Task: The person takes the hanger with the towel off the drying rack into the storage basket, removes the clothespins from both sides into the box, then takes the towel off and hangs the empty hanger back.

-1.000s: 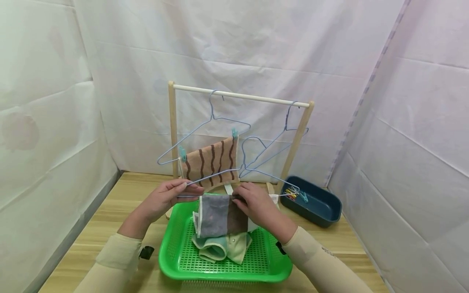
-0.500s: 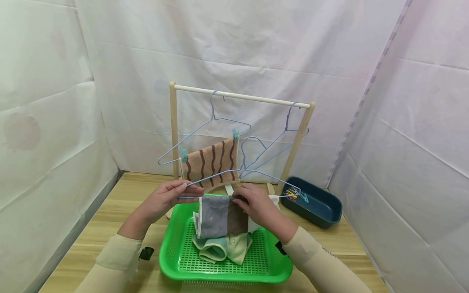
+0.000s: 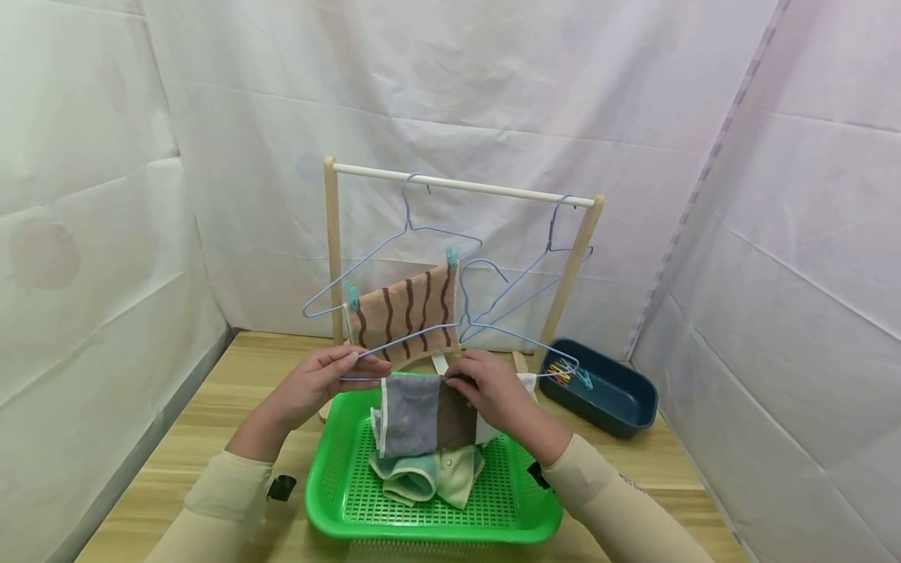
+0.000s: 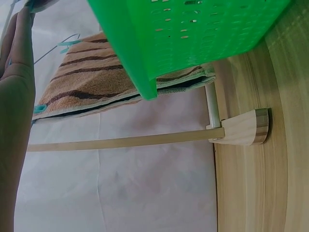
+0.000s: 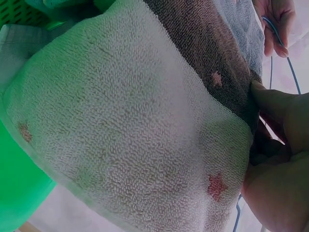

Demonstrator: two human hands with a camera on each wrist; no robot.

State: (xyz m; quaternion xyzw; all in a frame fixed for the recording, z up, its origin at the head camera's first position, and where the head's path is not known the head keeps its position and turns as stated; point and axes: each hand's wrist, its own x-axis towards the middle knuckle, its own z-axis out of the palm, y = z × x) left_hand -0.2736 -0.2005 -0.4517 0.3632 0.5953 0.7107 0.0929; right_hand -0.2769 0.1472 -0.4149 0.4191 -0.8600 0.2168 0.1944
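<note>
A blue wire hanger [image 3: 517, 336] is held over the green basket [image 3: 327, 485], its hook pointing up. My left hand [image 3: 320, 383] grips the hanger's left end between thumb and fingers. Over the hanger's bottom bar hangs a small towel [image 3: 414, 414] with grey, brown and white bands; the right wrist view shows its white part [image 5: 130, 121] up close. My right hand [image 3: 496, 395] pinches the towel's top edge at the bar, near the brown band. Other folded cloths [image 3: 422, 475] lie in the basket below the towel.
Behind stands a wooden rack [image 3: 464, 184] with two more wire hangers. The left one [image 3: 369, 254] carries a brown striped towel [image 3: 404, 313] on teal clips. A dark blue tray [image 3: 626, 399] with several coloured clothespins [image 3: 561, 371] sits at right on the wooden table [image 3: 204, 414].
The held hanger's hook has tipped slightly to the left and up. Both hands and the towel stay almost where they were.
</note>
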